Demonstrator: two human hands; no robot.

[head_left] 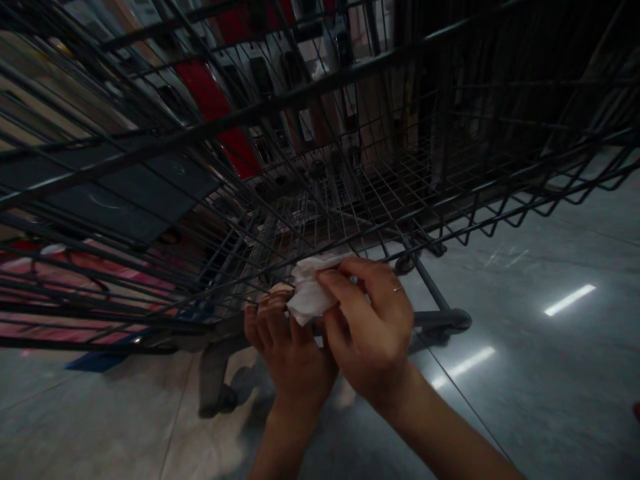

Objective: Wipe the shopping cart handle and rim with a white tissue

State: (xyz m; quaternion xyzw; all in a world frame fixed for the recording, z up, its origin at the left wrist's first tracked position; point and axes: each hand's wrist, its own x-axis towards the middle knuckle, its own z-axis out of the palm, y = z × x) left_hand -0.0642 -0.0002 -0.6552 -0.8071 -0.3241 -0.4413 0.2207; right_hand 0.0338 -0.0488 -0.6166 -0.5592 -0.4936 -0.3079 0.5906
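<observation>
A crumpled white tissue (311, 288) is pinched between both hands at the lower rear bar of a dark wire shopping cart (320, 93). My right hand (373, 327), with a ring on one finger, closes its thumb and fingers over the tissue from the right. My left hand (287, 340) curls its fingers under the tissue and around the cart's lower frame bar (220, 327). The tissue rests against the wire mesh just above that bar.
The cart's wire basket fills the upper view, with a black flap (115, 200) on its left side. Its wheels (443, 323) stand on a shiny grey tiled floor (550, 373). Red and pink items (75, 280) show through the mesh at left.
</observation>
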